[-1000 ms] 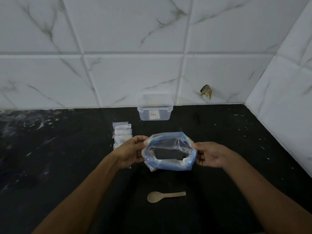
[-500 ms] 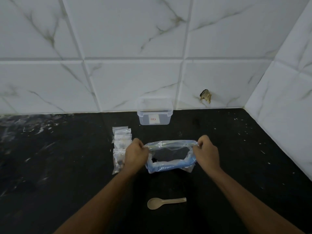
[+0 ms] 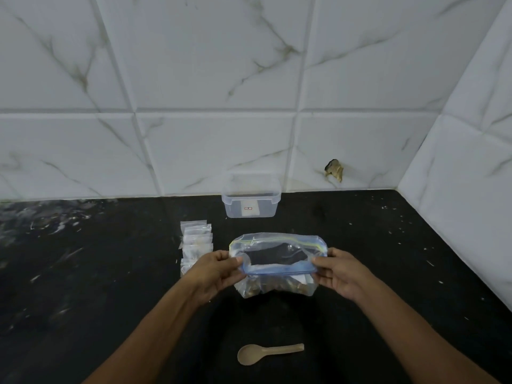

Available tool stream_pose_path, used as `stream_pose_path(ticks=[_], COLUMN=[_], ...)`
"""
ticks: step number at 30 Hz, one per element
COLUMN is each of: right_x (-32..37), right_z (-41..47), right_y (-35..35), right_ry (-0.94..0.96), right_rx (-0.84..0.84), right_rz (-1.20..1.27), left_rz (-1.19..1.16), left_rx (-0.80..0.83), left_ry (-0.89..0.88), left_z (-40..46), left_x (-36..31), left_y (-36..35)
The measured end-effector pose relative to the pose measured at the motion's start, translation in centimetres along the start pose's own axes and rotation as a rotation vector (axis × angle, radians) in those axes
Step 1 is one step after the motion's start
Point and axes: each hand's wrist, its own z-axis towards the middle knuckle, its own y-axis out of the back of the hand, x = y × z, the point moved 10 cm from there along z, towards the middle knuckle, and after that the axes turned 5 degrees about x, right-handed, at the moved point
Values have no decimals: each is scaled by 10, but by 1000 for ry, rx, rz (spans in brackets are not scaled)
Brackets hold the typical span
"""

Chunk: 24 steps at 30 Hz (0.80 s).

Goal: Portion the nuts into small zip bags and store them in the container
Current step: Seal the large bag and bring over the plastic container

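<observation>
A large clear zip bag (image 3: 277,245) with a blue zip band stands on the black counter, its mouth held wide. Brown nuts (image 3: 273,288) lie in its bottom. My left hand (image 3: 214,271) pinches the left end of the mouth and my right hand (image 3: 339,273) pinches the right end. A row of small clear zip bags (image 3: 195,241) lies just left of the big bag, partly behind my left hand. The clear plastic container (image 3: 250,196), lidless, stands behind the bag against the wall. A beige spoon (image 3: 267,353) lies on the counter nearer to me.
The black counter (image 3: 97,273) meets white marble-look tiles at the back and on the right, forming a corner. A chipped hole (image 3: 333,170) marks the back wall right of the container.
Both hands have turned their grip on the big bag's mouth and spread it flatter and wider. The bag now rests upright with the nuts showing below its rim.
</observation>
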Motion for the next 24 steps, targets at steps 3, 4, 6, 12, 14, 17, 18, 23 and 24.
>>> stream_pose_path(ticks=[3, 4, 6, 12, 14, 17, 18, 23, 24], right_x=[9, 18, 37, 26, 14, 13, 15, 24, 28], right_z=[-6, -11, -24, -11, -7, -4, -2, -4, -7], right_y=[11, 13, 4, 4, 3, 10, 13, 14, 17], right_ry=[99, 160, 309, 287, 168, 102, 106, 143, 167], right_rx=[-235, -339, -490, -260, -86, -81, -110, -198, -252], right_rz=[-318, -478, -800, -702, -426, -290, -292, -358, -431], left_rz=[185, 244, 452, 446, 323, 243, 262, 333, 308], left_rx=[-207, -289, -455, -258, -128, -119, -156, -258, -271], left_ry=[-38, -85, -211, -207, -144, -75, -75, -182, -182], left_z=[-1, -4, -13, -8, -9, -10, -9, -5, -5], left_x=[-4, -9, -25, -28, -22, -18, -20, -37, -37], left_y=[8, 11, 14, 3, -4, -1, 4, 14, 14])
